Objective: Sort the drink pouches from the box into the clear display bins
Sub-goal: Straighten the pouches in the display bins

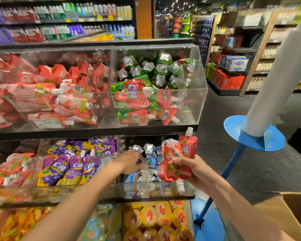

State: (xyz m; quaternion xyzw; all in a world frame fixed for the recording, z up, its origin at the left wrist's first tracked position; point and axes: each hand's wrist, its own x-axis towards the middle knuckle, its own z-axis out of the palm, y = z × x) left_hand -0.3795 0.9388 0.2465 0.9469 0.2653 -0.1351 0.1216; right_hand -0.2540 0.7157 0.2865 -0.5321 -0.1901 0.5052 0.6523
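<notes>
Beneath the left hand (pixel 131 160) lies the clear bin (pixel 156 190) of blue and silver pouches (pixel 150 160). The hand reaches down into it, back upward, and blur hides whether its fingers grip anything. Just to its right, the right hand (pixel 187 165) clutches a small bundle of red pouches (pixel 175 164), fingers curled round their middles, one spout pointing up and another hanging down. The bundle hovers at the blue bin's edge, so a loosened grip would likely drop a red pouch among the wrong flavour. The matching red bins (pixel 63 101) appear to be above and left of both hands. Rummaging with the left hand could also push slippery pouches over the bin's low front wall. Beside the right forearm sits the cardboard box (pixel 288 211).
</notes>
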